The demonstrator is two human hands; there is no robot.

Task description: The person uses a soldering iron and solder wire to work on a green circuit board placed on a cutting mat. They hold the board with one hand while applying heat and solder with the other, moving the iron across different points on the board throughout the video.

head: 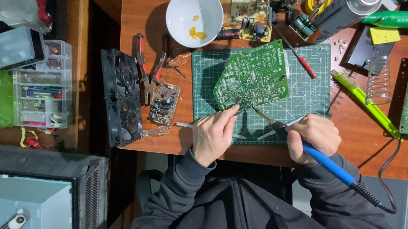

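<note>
Board (254, 75): green circuit board, we see it tilted on the cutting mat (313, 97), near its middle.
Left hand (212, 133): ours, fingers pinched on the board's lower edge, propping it.
Right hand (315, 135): curled round the blue soldering iron (329, 165), tip just beside the board's lower edge.
Wire: thin silvery strand at the right fingers, we cannot tell if pinched.
Bowl (194, 10): white, above the mat.
Pliers (155, 67): left of the mat.

Circuit board (251, 76) on cutting mat (308, 95), bowl (194, 15) behind, pliers (152, 68) left, probably solder coil (378, 81) right
</note>
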